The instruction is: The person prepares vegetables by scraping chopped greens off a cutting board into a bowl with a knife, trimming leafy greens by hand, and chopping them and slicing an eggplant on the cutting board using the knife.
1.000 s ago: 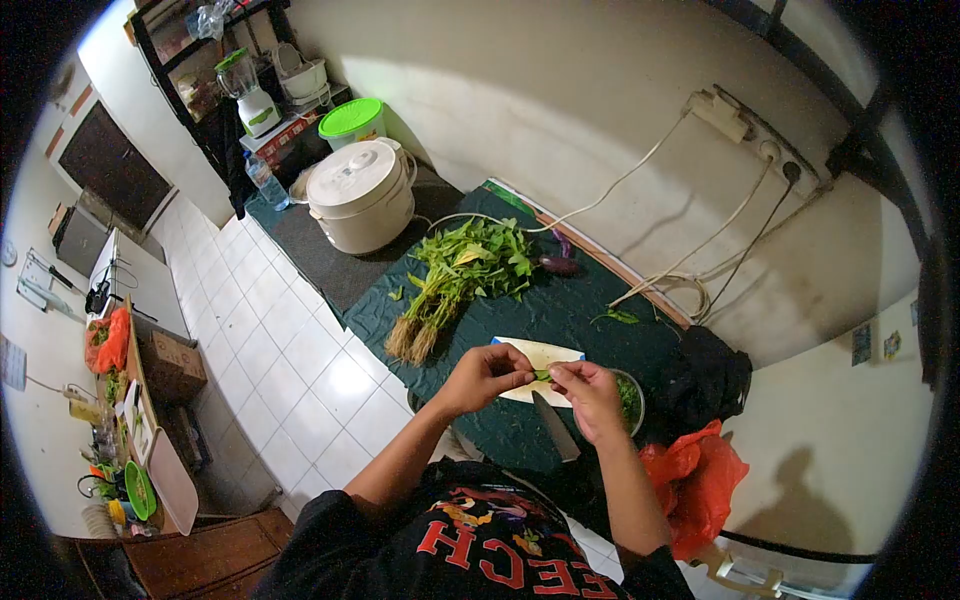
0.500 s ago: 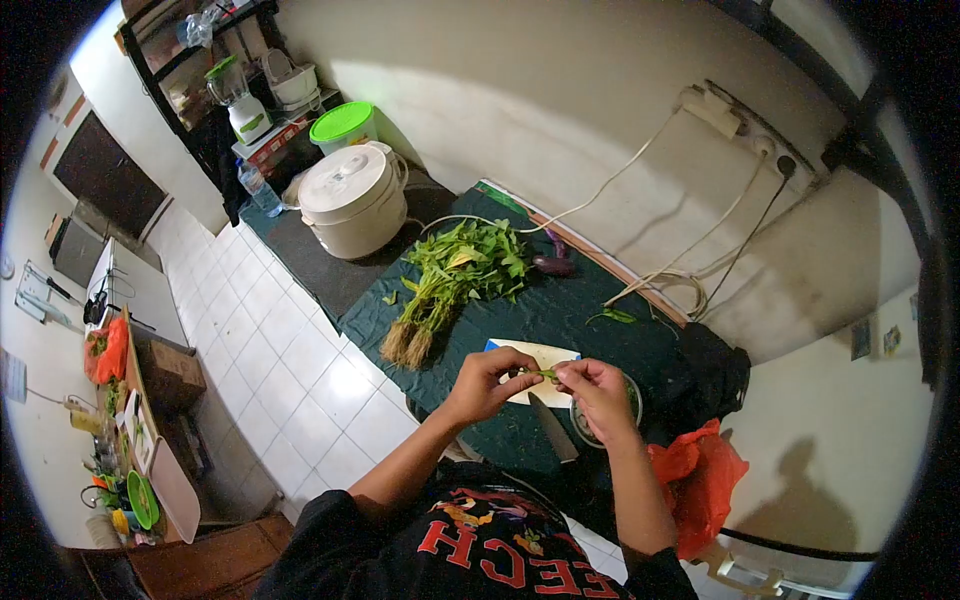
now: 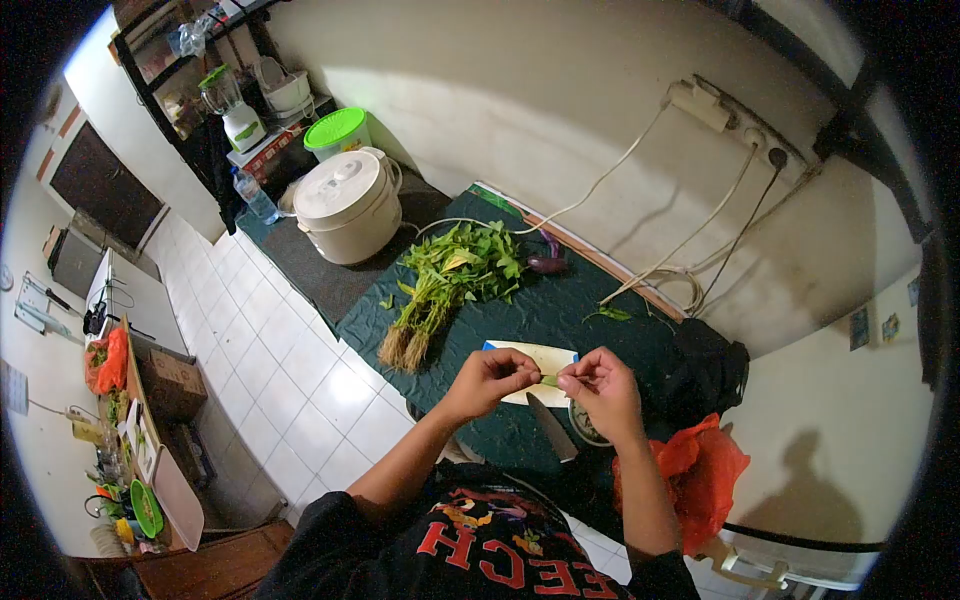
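Note:
Between the fingertips of both hands is a short, slim green vegetable piece, perhaps a bean pod; its exact kind is too small to tell. My left hand pinches one end and my right hand the other. Beneath them lies a pale cutting board with blue corners. A knife rests with its blade partly on the board and its handle toward me. Partly hidden under my right hand stands a round bowl. Beyond the board lies a bunch of leafy greens with roots attached.
A purple eggplant lies behind the greens. At the far left of the table stands a white rice cooker, its cord running to the wall socket. A red plastic bag is by my right forearm. A loose green leaf lies near the wall.
My right hand has turned and shifted slightly, with its fingers more curled around the green piece. My left hand stays almost in place. The camera view has moved a little.

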A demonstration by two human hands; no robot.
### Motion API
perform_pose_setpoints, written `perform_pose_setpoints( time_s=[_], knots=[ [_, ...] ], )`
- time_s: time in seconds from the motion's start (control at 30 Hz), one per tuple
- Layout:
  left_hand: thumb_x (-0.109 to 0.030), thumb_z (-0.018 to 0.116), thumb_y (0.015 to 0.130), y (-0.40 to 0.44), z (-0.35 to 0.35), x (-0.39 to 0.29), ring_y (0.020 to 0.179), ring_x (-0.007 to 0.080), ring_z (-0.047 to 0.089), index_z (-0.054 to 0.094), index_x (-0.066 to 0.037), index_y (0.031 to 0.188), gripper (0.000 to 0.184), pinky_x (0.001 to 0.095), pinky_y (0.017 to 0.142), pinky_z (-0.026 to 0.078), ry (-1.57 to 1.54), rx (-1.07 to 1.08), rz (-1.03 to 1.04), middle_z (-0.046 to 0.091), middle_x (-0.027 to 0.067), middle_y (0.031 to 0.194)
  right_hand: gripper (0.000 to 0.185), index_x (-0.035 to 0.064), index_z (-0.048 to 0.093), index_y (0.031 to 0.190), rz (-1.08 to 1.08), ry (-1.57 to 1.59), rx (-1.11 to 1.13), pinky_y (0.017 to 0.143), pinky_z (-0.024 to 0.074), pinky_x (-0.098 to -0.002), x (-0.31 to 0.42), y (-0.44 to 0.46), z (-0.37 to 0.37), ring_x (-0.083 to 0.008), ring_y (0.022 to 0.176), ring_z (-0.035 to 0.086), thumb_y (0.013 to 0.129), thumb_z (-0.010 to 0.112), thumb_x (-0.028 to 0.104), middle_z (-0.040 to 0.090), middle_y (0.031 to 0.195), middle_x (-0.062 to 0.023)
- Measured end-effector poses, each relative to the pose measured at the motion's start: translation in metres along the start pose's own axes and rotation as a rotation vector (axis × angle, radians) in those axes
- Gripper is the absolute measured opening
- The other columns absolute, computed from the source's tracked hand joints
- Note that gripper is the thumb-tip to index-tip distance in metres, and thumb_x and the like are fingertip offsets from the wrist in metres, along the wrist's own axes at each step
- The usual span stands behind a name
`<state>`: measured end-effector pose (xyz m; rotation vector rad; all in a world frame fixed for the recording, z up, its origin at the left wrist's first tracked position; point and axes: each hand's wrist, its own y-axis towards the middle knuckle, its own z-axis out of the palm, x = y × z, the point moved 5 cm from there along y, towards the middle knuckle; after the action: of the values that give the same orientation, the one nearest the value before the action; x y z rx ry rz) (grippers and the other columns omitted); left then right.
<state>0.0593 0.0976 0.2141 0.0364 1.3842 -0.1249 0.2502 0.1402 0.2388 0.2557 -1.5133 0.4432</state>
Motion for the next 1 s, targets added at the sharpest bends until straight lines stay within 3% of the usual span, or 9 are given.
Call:
perform_pose_setpoints(
  time_s=[0.17,0.27,0.43,0.63,0.87,1.0],
  knots=[
    [-0.009,0.069,0.092,-0.002,0.001,0.001,0.089,0.0085,0.062,0.068,0.002,0.106,0.018,0.0246,0.082,0.05,-0.162,0.044,0.059,0.069,0.0025,0.1,0.01,-0.0024,0.067,0.096,-0.159,-0.313,0.02,0.075,0.0509,-0.0241,0.028,-0.007,0.009,-0.0116,0.09,0.062,0.087,0.07,0.001,0.064,0.105,-0.0069],
    [-0.01,0.068,0.093,-0.006,0.001,-0.002,0.088,0.0098,0.063,0.069,0.001,0.106,0.018,0.0265,0.08,0.051,0.018,0.029,0.003,0.069,0.0039,0.098,0.01,-0.0023,0.07,0.095,-0.212,-0.437,0.034,0.073,0.05,-0.0231,0.031,-0.009,0.012,-0.0118,0.089,0.062,0.088,0.07,0.003,0.063,0.108,-0.0068],
    [-0.013,0.072,0.088,-0.013,0.005,-0.033,0.086,0.0193,0.067,0.073,-0.002,0.102,0.018,0.0315,0.075,0.052,0.445,0.006,0.315,0.072,0.0113,0.096,0.013,-0.0023,0.073,0.095,-0.239,-0.504,0.008,0.074,0.0518,-0.0247,0.038,-0.011,0.011,-0.0133,0.091,0.063,0.085,0.073,0.005,0.063,0.112,-0.0083],
    [-0.016,0.08,0.08,-0.019,0.006,-0.046,0.084,0.0225,0.069,0.075,-0.004,0.093,0.019,0.0324,0.072,0.052,0.49,-0.026,0.31,0.073,0.0076,0.093,0.018,-0.0017,0.074,0.095,-0.377,-0.544,0.07,0.079,0.0549,-0.0286,0.061,-0.019,0.019,-0.0171,0.096,0.067,0.078,0.078,0.003,0.064,0.117,-0.0099],
    [-0.011,0.079,0.08,-0.02,0.01,-0.046,0.077,0.0228,0.066,0.075,-0.005,0.09,0.013,0.0333,0.067,0.051,0.588,-0.082,0.491,0.071,0.0059,0.086,0.015,-0.0004,0.074,0.093,-0.46,-0.604,0.009,0.077,0.054,-0.0306,0.059,-0.025,0.021,-0.0213,0.086,0.069,0.079,0.076,0.002,0.069,0.098,-0.0107],
    [-0.008,0.076,0.08,-0.023,0.018,-0.053,0.079,0.0248,0.061,0.074,-0.007,0.097,0.017,0.035,0.068,0.049,0.714,-0.106,0.518,0.065,0.0055,0.085,0.011,0.0012,0.073,0.09,-0.476,-0.655,-0.044,0.071,0.0525,-0.0304,0.06,-0.028,0.023,-0.0231,0.078,0.069,0.08,0.075,0.005,0.07,0.087,-0.0101]
  ],
)
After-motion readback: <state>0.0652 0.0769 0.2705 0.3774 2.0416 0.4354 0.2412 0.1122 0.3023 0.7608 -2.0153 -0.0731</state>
